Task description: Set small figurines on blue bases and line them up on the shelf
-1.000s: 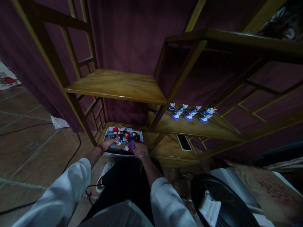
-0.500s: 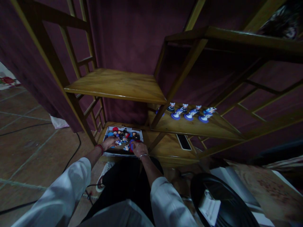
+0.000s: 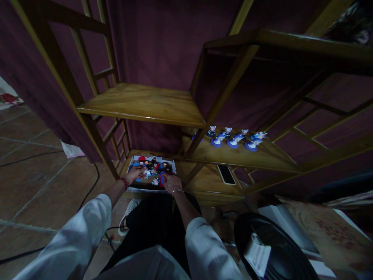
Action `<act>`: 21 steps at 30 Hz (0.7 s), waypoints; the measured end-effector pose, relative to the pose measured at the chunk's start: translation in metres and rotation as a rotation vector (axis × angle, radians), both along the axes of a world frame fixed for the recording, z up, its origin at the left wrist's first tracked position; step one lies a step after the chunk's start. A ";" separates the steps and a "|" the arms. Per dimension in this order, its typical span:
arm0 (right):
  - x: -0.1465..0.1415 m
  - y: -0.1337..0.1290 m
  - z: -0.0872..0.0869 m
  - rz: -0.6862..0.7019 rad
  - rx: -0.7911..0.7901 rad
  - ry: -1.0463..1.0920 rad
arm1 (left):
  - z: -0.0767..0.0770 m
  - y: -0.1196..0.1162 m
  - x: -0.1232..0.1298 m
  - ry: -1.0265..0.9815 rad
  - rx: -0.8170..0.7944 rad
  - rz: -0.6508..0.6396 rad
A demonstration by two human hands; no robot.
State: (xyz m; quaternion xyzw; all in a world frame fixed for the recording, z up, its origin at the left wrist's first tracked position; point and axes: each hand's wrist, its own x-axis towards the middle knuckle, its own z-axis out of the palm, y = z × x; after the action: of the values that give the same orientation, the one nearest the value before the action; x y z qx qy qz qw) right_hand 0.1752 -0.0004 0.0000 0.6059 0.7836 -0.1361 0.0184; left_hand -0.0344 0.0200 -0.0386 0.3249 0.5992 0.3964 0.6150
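Purple piece [image 3: 162, 177] sits in the right half of the shallow box [image 3: 174, 167], at the right hand's [image 3: 171, 182] fingertips. It lies just left of that hand, so the right hand is nearer; long axis can't be told (too small, partly covered). Right hand: fingers bent, apparently pinching the piece. Left hand [image 3: 134, 175]: over the box's left side, fingers beside a white-and-blue figurine [image 3: 146, 174]; can't tell if it grips it. Other figurines [image 3: 166, 166] lie jumbled toward the back of the box.

Versus a second ago: right hand unchanged at the piece, left hand about the same too; the view has tipped slightly.

Box rests on the lower shelf [image 3: 206, 182]; a black-faced flat object (phone, probably) [image 3: 226, 175] lies on it farther right. Above that, figurines on purple bases [image 3: 234, 143] stand in a row on the raised shelf [image 3: 244, 160]. Black seat [image 3: 279, 252] at lower right.
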 end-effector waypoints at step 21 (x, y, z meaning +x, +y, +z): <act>0.000 -0.001 0.004 -0.021 -0.024 0.001 | 0.045 0.007 -0.027 -0.451 0.071 0.418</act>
State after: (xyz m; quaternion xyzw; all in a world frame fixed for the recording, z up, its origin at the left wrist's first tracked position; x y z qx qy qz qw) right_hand 0.1751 -0.0012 0.0042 0.6137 0.7756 -0.1460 0.0237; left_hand -0.0618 0.0275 0.0061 0.1200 0.4871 0.5971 0.6259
